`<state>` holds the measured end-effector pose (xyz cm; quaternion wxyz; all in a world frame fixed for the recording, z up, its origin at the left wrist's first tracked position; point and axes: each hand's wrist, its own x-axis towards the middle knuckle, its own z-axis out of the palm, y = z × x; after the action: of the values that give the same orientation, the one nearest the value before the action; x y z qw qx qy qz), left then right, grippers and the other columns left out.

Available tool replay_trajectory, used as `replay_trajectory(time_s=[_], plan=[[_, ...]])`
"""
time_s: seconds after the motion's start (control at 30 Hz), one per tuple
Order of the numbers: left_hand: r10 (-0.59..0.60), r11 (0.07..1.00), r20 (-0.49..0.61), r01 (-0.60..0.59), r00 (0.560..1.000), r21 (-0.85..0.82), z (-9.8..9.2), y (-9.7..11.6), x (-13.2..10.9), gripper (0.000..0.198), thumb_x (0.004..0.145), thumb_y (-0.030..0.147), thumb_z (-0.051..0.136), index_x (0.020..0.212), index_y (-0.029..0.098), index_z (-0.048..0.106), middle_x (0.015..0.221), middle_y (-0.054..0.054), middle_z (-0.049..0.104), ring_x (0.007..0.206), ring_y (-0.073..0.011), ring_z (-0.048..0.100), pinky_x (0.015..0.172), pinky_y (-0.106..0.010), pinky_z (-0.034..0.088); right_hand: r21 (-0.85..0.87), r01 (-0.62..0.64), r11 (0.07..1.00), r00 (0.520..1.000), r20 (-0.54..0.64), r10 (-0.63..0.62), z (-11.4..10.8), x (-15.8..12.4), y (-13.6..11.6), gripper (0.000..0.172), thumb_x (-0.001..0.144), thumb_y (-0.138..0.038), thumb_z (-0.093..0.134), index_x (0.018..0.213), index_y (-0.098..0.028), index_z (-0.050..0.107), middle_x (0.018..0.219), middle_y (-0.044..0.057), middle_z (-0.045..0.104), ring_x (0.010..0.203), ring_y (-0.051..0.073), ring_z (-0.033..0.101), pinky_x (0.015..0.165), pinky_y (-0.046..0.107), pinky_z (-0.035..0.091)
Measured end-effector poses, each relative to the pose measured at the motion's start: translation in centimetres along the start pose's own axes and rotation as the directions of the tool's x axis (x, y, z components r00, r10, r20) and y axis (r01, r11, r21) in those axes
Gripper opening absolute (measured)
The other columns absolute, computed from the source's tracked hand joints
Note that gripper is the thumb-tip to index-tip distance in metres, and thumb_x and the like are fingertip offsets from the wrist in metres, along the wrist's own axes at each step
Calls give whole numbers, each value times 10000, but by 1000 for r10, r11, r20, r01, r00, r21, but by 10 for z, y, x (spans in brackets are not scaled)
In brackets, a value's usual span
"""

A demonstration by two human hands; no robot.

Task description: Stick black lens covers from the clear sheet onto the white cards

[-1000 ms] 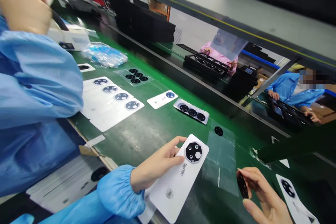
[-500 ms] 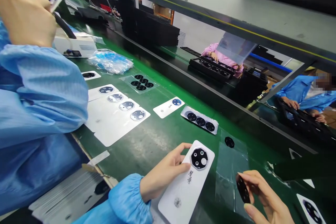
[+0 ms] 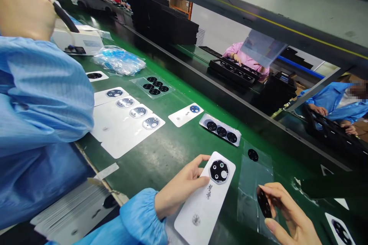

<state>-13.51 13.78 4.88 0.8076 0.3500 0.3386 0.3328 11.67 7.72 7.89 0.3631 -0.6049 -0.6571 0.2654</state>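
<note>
My left hand (image 3: 185, 183) is closed on a white phone back cover (image 3: 202, 210), thumb on its face, with the black camera area at the upper end. Between the thumb and fingers of my right hand (image 3: 290, 214), a round black camera lens cover (image 3: 263, 201) is held on edge. A clear plastic sheet (image 3: 253, 183) lies on the green bench beside that hand, bearing one black lens cover (image 3: 253, 155). Beyond the phone back, a small tray (image 3: 207, 118) contains three black lens covers (image 3: 221, 131).
A co-worker's hand (image 3: 25, 7) at left lifts another white back. Several white backs (image 3: 120, 134) lie overlapped on the green bench (image 3: 155, 149); a single back (image 3: 184, 115) lies farther right. A crumpled plastic bag (image 3: 119, 60) is behind. A metal shelf (image 3: 253, 11) crosses above.
The view has shifted slightly. The co-worker's hand at left appears a little higher and farther left. My hands keep the same holds on the phone back and lens cover.
</note>
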Motion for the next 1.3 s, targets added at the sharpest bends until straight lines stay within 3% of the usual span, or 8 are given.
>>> replay_trajectory(time_s=[0.4,0.63,0.8,1.17,1.3], plan=[[25,999,-32,-26,999,-46,1,-4,0,447,812,242,596,1182,220,346,814,-50,684,671,-196,672,603,-282,498,-127,178,976,970,191,-152,-12,10,12,322,789,-292,621,1108,-298,574,1038,61,554,662,128,590,606,218,530],[27,997,-59,-31,998,-75,5,-5,-2,559,793,290,634,1268,193,357,855,-68,700,720,-203,675,660,-303,510,-159,160,974,973,194,-128,-10,11,14,327,795,-296,611,1119,-281,568,1057,74,553,655,132,585,601,231,533],[49,995,-9,-50,999,-88,7,-9,-2,506,789,314,644,1240,168,467,887,-84,706,790,-228,680,726,-330,515,-140,134,981,980,168,-109,-7,9,10,317,792,-328,616,1103,-280,579,1060,75,544,665,135,574,614,241,524],[44,994,-6,-44,999,-100,10,-9,-3,479,809,280,626,1248,174,468,917,-89,707,801,-222,681,716,-313,511,-91,52,995,995,90,-44,2,9,-2,286,799,-417,595,1032,-252,608,1012,70,541,636,130,519,600,261,485],[33,993,-1,-33,999,-110,10,-9,-2,483,797,293,640,1234,165,477,912,-92,707,787,-223,682,711,-312,511,-142,123,982,983,150,-101,1,13,-5,289,815,-357,587,1081,-246,575,1020,76,543,646,129,531,603,255,494]])
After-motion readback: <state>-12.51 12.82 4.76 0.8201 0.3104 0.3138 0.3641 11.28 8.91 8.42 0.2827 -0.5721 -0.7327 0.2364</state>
